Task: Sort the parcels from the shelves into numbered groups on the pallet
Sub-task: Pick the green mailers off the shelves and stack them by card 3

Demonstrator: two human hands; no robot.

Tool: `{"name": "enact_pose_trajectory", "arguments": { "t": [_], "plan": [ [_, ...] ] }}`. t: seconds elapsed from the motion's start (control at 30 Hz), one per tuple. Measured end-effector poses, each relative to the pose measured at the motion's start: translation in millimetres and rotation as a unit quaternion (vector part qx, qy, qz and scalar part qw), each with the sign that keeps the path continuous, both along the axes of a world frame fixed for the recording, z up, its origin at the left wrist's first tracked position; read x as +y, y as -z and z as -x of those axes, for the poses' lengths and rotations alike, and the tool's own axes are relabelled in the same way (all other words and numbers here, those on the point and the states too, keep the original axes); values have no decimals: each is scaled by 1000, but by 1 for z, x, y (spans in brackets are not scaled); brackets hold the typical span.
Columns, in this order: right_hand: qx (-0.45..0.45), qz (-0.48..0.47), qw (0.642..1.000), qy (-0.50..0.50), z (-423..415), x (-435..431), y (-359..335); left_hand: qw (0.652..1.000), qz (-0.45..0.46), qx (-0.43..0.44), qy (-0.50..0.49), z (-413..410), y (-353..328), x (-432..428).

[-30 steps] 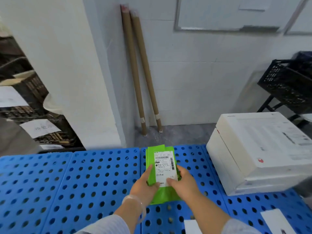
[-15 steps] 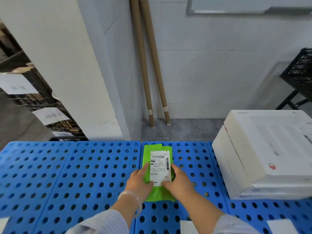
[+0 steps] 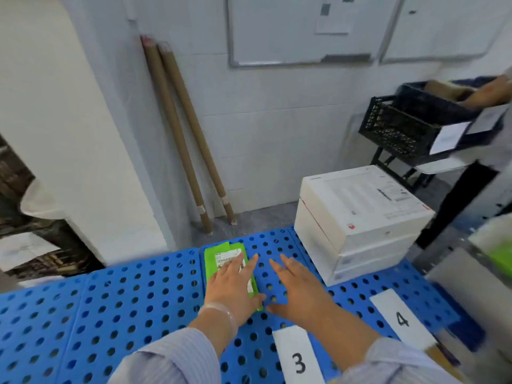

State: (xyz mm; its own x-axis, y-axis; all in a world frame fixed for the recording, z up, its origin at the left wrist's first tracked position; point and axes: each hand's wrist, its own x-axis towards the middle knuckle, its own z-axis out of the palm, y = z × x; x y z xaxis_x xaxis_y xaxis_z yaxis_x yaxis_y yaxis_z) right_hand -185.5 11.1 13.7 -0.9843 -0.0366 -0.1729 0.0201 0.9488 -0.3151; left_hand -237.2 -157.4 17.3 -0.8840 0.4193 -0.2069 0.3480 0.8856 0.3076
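Note:
A flat green parcel with a white shipping label lies on the blue perforated pallet, near its far edge. My left hand hovers flat over the parcel's near half, fingers spread, covering much of the label. My right hand is spread open just to the right, over bare pallet, holding nothing. White paper labels marked 3 and 4 lie on the pallet's near side. A stack of white boxes stands on the pallet behind label 4.
Two long cardboard tubes lean against the white wall. A black crate on a stand sits at the right, with another person's arm reaching over it. Shelves with paper tags are at the left.
Both hands held the green parcel by its near end and laid it down; now they have let go and are flat and open, the right one moved off to the right. The view shifted left.

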Motion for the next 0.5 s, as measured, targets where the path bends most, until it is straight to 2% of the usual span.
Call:
{"name": "enact_pose_trajectory", "arguments": {
  "t": [0.1,0.27,0.5],
  "plan": [
    [28,-40,998,47,-43,12,-14,995,10,41,91,-15,-16,20],
    [25,-80,981,175,-127,38,-38,968,9,83,238,-55,-38,72],
    [56,-134,925,350,-255,91,-95,908,-49,146,390,-148,-92,172]
  ]
}}
